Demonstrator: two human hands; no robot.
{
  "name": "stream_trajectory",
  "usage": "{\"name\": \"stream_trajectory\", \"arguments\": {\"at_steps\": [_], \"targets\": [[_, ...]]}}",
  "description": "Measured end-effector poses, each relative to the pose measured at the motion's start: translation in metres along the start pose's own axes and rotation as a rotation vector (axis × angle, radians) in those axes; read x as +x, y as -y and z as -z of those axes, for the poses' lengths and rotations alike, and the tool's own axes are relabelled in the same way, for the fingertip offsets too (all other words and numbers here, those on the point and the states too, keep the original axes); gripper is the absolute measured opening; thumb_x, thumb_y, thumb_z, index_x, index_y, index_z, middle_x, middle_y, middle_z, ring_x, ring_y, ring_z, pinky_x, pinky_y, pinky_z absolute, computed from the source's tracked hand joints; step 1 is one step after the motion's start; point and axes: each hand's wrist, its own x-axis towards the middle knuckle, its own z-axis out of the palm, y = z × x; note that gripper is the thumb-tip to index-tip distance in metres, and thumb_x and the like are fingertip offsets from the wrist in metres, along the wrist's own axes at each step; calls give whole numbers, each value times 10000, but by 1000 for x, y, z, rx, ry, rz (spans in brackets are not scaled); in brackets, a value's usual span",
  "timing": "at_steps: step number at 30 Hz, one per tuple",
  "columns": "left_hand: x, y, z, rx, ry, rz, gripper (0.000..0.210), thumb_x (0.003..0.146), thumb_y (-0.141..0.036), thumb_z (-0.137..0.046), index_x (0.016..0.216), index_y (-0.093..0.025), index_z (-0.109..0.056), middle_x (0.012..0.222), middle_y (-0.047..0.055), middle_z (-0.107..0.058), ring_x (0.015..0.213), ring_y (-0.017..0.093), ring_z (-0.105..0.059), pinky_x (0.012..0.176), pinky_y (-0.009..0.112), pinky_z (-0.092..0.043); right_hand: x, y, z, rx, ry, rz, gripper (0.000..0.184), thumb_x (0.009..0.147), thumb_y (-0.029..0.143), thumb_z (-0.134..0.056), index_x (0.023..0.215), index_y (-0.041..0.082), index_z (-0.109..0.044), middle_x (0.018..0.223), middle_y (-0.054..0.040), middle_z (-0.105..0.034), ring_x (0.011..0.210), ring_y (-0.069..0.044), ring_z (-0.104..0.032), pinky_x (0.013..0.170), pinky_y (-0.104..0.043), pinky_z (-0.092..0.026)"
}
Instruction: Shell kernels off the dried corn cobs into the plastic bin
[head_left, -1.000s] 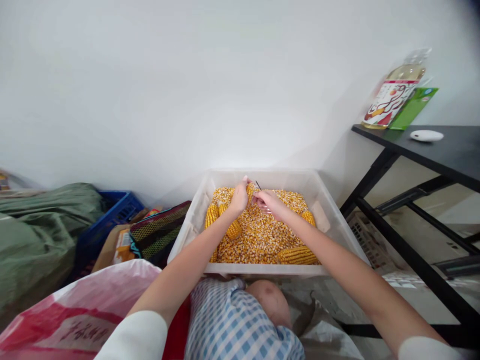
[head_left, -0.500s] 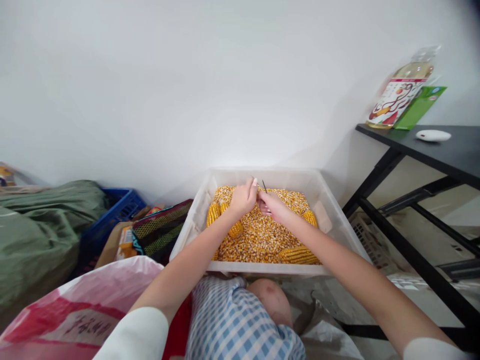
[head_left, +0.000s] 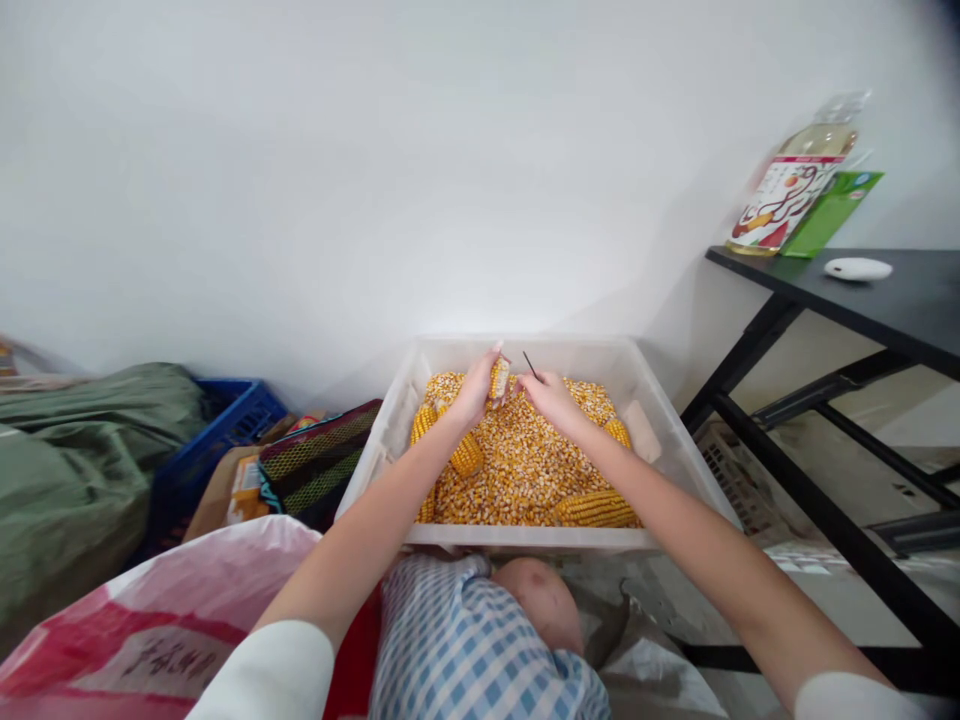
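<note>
Over the far part of a whitish plastic bin (head_left: 525,537), my left hand (head_left: 475,388) is closed around a partly stripped corn cob (head_left: 500,380). Just to its right, my right hand (head_left: 551,395) grips a thin dark stick-like tool (head_left: 529,364), whose tip points up and left; its exact kind is unclear. Loose corn kernels (head_left: 517,475) cover the floor of the bin. Whole cobs lie on them: one corn cob (head_left: 466,455) at the left, another corn cob (head_left: 596,509) near the front right, and a corn cob (head_left: 618,432) by the right wall.
A black table (head_left: 825,290) at the right bears a bottle (head_left: 787,190), a green carton (head_left: 832,215) and a white object (head_left: 858,269). On the left are a red-and-white bag (head_left: 187,610), a mesh bag (head_left: 322,465), a blue crate (head_left: 240,415) and green cloth (head_left: 90,460).
My hands have moved slightly apart, and the cob in my left hand now shows. The dark tool is still in my right hand, tilted more to the left.
</note>
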Motion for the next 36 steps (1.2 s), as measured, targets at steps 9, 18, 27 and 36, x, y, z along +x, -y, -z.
{"name": "stream_trajectory", "arguments": {"at_steps": [9,18,27,36], "targets": [[-3,-1,-4,-2,15,31,423,784,-597,-342,797,-197,-480,464,-44,-444,343,94,-402,332,202,-253,0,2,0,261,52,50,436,794,590,-375,632,193,-459,418,77,-274,343,-62,-214,366,-215,-188],[4,9,1,256,45,-206,472,854,-531,-221,690,-181,-492,482,-13,-460,470,127,-458,515,259,-403,0,0,2,130,231,-6,305,755,453,-515,629,176,-532,418,75,-267,353,-57,-236,359,-206,-169],[-9,9,5,687,-43,-431,463,878,-509,-222,736,-177,-512,652,18,-541,710,166,-520,741,287,-390,2,-7,-4,71,210,-118,251,760,345,-509,577,175,-497,385,64,-274,342,-55,-217,340,-204,-154],[-9,8,-2,581,-148,-356,478,868,-529,-203,705,-182,-490,612,14,-505,678,162,-490,714,279,-382,0,-2,-4,315,229,-209,208,746,274,-436,559,187,-410,377,82,-248,325,-49,-161,331,-199,-115]]}}
